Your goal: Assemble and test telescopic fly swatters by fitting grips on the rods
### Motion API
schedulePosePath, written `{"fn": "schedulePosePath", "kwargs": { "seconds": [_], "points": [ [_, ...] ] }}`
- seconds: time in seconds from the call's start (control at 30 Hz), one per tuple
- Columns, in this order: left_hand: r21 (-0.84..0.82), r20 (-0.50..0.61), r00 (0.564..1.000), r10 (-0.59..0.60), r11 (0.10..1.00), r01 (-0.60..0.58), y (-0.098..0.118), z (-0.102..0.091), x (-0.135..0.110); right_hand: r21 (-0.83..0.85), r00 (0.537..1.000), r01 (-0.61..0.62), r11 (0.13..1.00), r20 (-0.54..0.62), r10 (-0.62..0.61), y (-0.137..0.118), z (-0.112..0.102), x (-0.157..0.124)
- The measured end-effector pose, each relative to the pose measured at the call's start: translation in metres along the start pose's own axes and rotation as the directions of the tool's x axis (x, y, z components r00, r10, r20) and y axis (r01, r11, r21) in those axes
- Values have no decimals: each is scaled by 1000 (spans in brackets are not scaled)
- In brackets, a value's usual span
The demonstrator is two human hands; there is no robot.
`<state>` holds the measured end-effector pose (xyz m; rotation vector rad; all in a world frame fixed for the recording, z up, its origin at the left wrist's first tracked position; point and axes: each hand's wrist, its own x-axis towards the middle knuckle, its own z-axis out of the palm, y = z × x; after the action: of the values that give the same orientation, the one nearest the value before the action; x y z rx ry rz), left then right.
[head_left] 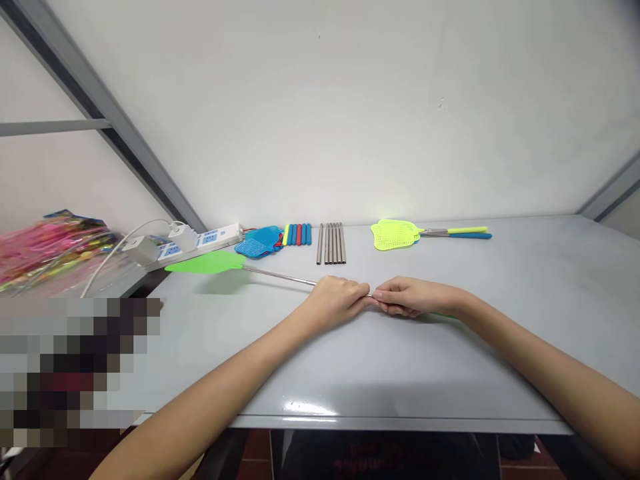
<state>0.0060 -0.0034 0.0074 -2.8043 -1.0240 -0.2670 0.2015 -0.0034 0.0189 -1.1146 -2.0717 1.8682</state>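
Gripping a green fly swatter (205, 262) by its slim steel rod (280, 277), a person's left hand (333, 300) closes firmly around the shaft near its free end. The right hand (410, 297) pinches the rod's tip between thumb and fingertips, and the two hands meet at that tip over the middle of the tabletop (540, 320). The swatter runs on a slant toward the far left corner, its flat head apparently raised just clear of the surface above its own shadow. Along the far edge, from left to right, stand a white power strip (205, 241) with white plug adapters (183, 237) and a white cable (120, 253), a pile of blue mesh swatter heads (260, 241), a neat row of blue, red and yellow foam sleeves (297, 234), a row of steel tubes (333, 243), and a yellow-green swatter (395, 235) with yellow and blue handles (465, 232). Pink plastic packaging (50, 250) lies beyond the left edge. A sliver of green (445, 315) shows under the right wrist, too little to identify.
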Motion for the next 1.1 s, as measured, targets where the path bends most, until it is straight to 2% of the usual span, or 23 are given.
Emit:
{"fn": "schedulePosePath", "kwargs": {
  "seconds": [0.13,0.33,0.4,0.63,0.8,1.1],
  "points": [
    [18,-7,1000,-12,1000,12,-4,2,3,47,1000,-21,999,5,21,3,-2,3],
    [27,-44,997,61,998,-60,-13,6,12,69,1000,-1,998,2,1,4,-9,3],
    [35,-85,994,68,997,-66,-16,8,14,61,1000,13,998,23,-14,5,-12,3],
    [103,-178,977,118,989,-101,-24,9,16,-9,998,46,999,-38,-46,4,-15,3],
    [126,-207,969,133,986,-108,-27,8,16,-84,994,70,994,-77,-76,2,-13,1],
    [145,-246,959,143,983,-110,-30,6,14,-114,992,80,990,-91,-90,-3,-12,-2]
  ]
}}
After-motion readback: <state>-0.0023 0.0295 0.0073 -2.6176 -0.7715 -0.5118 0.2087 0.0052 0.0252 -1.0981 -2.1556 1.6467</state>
